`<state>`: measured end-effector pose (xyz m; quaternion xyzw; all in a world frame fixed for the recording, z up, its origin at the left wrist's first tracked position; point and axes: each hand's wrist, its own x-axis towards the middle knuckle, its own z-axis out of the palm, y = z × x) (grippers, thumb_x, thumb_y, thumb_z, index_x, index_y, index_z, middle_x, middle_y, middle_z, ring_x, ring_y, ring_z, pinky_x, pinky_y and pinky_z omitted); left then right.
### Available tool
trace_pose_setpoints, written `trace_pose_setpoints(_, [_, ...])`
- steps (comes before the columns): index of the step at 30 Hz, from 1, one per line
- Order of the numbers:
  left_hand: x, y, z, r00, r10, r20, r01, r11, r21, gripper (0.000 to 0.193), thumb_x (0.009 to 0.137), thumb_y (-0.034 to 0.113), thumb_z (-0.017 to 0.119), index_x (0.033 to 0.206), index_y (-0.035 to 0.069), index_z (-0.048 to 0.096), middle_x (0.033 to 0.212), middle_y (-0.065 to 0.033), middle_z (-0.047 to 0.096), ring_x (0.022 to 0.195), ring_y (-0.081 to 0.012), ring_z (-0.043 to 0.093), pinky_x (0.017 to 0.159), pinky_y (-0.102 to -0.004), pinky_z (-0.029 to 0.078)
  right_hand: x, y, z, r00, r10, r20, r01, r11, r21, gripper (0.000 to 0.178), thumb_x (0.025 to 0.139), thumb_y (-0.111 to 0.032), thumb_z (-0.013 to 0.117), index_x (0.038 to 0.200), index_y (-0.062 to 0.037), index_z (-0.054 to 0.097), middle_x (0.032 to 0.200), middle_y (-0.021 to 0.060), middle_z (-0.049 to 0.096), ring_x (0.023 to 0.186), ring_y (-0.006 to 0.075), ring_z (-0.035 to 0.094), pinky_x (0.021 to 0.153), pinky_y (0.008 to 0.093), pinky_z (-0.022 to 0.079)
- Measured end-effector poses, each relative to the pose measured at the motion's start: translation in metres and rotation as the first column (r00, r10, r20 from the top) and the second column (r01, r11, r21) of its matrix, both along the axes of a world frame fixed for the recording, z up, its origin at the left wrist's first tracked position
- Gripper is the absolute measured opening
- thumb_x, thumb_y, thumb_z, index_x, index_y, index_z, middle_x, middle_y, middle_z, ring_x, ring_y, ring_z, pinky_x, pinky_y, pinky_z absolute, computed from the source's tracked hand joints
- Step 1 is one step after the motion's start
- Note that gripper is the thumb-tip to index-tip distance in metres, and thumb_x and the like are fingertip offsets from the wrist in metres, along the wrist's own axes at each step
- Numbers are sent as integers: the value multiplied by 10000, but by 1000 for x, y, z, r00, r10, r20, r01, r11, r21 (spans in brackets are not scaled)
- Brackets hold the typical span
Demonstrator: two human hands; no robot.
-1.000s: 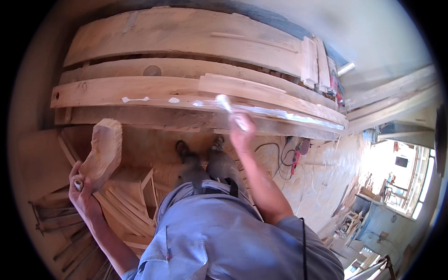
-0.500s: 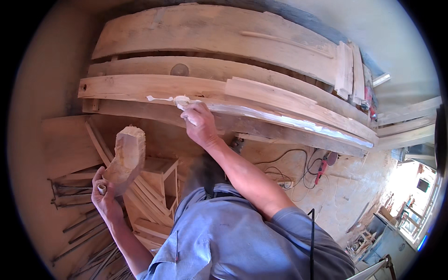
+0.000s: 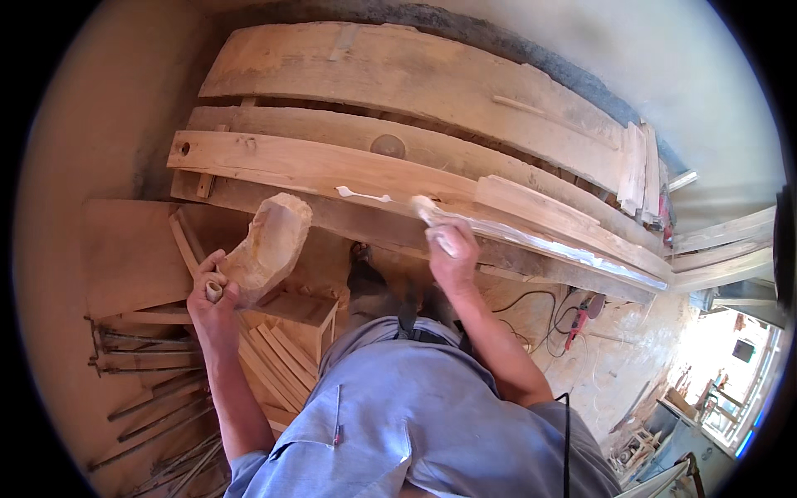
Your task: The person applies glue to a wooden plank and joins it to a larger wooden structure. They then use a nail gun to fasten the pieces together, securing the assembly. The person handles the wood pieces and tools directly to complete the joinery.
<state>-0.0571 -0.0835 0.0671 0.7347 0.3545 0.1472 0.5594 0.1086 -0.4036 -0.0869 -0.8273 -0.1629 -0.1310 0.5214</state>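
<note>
My left hand (image 3: pixel 212 300) is closed around the narrow neck of a cut-open plastic container (image 3: pixel 270 236), crusted with pale dried residue and held tilted in front of the bench. In my right hand (image 3: pixel 454 256) is a brush (image 3: pixel 425 209), its whitish head at the front edge of a long wooden board (image 3: pixel 282 159). White glue-like paste (image 3: pixel 573 251) coats that edge to the right of the brush. A separate streak of white paste (image 3: pixel 361 195) lies to its left. Whether the bristles touch the wood is blurred.
A narrower wooden strip (image 3: pixel 531 197) rests on the board. Wide planks (image 3: pixel 398 70) lie behind. Below left are a wooden stool-like piece (image 3: pixel 320 311), curved slats (image 3: pixel 278 365) and metal clamps (image 3: pixel 158 357). A red power tool (image 3: pixel 577 324) with its cord lies on the floor at right.
The view has shifted, so the bench sits farther right. My right hand and brush have moved right along the board's edge. My left hand has brought the container closer to the board.
</note>
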Motion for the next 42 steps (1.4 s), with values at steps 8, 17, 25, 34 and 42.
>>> trace_pose_setpoints(8, [-12,102,-8,999,10,-42,-7,996,85,110,817,-64,594,828,30,537,1432,-111,553,1351,-263,486,1128,-377,344,-5,146,-4,992,123,-13,-123,992,41,178,736,95,681,832,-55,682,965,117,689,913,313,673,802,376,540])
trace_pose_setpoints(17, [-23,151,-32,999,45,-8,-44,998,51,107,795,-35,628,810,38,552,1418,-125,563,1299,-254,512,1113,-385,361,-3,164,-3,953,-39,-301,93,982,166,147,766,84,690,848,-38,691,901,121,692,845,259,681,782,318,530])
trace_pose_setpoints(25, [-9,154,-42,998,-71,2,70,997,40,110,787,-34,638,802,33,553,1414,-114,564,1296,-228,509,1087,-369,373,-1,198,-9,973,103,-208,-44,961,272,122,780,69,695,865,-18,704,925,122,709,855,236,686,788,301,529])
trace_pose_setpoints(34, [-2,139,-21,997,-70,-45,73,996,59,82,839,41,641,843,28,560,1449,-142,537,1266,-215,508,1091,-365,368,-15,119,-20,935,-132,-329,219,945,242,149,790,105,710,891,-3,690,1009,99,722,946,180,682,866,296,531])
trace_pose_setpoints(42, [-6,122,-30,991,-132,-17,133,988,81,73,855,37,594,899,9,543,1441,-143,546,1265,-232,510,1085,-367,384,-28,-6,-16,876,-311,-369,409,884,226,148,841,76,721,970,11,690,1049,66,714,985,126,646,890,264,507])
